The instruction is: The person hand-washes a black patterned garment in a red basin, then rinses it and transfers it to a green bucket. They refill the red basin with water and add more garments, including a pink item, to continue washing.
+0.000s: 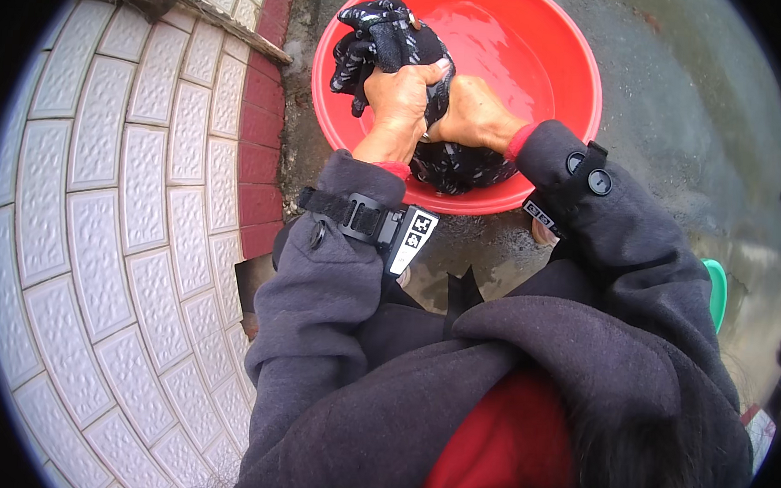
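A red plastic basin [589, 115] with water in it stands on the ground before me. Bunched over its left side is a black knitted garment [434, 44] with white flecks and a button, and part of it lies low in the basin. My left hand [401, 99] is closed around a fold of the garment, thumb on top. Close at its right, my right hand [473, 112] grips the cloth too, its fingertips partly hidden. Both wrists carry black straps with devices over dark grey sleeves.
A wall of white textured tiles [152, 172] with a dark red tile border [262, 128] runs along the left. The concrete ground [661, 126] looks wet. The rim of a green plastic thing [718, 294] shows beside my right arm.
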### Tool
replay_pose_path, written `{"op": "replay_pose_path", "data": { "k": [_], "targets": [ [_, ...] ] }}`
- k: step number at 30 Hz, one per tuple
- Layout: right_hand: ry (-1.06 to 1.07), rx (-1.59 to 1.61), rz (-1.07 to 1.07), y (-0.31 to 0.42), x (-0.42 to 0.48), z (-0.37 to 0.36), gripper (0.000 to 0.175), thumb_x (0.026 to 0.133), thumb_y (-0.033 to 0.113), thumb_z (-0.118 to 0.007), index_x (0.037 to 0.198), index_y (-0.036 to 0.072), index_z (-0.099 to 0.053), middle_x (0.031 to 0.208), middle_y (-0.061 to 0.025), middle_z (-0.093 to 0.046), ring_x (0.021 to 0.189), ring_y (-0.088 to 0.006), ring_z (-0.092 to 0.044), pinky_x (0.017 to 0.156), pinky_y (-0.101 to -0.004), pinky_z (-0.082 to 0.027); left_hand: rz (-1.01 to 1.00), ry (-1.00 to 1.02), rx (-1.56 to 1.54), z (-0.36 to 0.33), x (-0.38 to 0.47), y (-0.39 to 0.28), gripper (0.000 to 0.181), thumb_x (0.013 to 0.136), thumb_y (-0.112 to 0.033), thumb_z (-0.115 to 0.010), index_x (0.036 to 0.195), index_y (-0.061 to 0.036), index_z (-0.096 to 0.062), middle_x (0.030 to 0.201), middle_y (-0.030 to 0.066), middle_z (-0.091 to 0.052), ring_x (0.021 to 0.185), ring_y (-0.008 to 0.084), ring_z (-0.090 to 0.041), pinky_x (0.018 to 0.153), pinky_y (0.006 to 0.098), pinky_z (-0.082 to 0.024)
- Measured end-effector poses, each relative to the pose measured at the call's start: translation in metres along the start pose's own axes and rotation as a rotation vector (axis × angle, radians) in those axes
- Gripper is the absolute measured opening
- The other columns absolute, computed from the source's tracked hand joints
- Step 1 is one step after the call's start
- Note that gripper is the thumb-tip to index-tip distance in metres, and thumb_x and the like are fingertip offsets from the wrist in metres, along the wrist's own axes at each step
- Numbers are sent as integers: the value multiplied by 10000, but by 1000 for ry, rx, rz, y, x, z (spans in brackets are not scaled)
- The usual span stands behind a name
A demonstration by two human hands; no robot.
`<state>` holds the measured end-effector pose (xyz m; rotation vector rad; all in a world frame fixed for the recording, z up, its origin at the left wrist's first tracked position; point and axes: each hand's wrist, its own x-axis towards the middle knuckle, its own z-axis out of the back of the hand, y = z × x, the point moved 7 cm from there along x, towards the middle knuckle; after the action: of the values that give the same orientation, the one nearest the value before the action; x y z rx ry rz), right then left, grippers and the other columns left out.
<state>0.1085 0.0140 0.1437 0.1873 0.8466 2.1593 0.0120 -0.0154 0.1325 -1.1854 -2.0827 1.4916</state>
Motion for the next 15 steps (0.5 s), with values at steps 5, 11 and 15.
{"op": "replay_pose_path", "data": {
  "k": [5,11,15],
  "targets": [
    [-45,117,96,5,-1,8,436,488,270,-747,700,-79,-594,682,-229,-599,665,-329,-612,637,-365,-491,113,42,24,-8,-2,-3,203,629,64,-681,810,14,-605,780,83,-615,668,189,-611,630,303,-508],
    [-200,500,229,25,-13,64,415,493,186,-758,822,-32,-627,736,-129,-632,700,-181,-608,686,-296,-479,37,662,-233,-44,-25,-66,253,785,-157,-629,979,-5,-571,931,77,-609,845,172,-596,780,310,-478],
    [-234,642,404,63,-36,111,430,561,49,-729,958,-27,-583,863,-74,-632,785,-142,-592,758,-272,-468,-5,907,-206,-43,-38,-95,789,734,-604,-531,1224,1,-403,1184,117,-500,1103,224,-474,948,363,-361]
  ]
}}
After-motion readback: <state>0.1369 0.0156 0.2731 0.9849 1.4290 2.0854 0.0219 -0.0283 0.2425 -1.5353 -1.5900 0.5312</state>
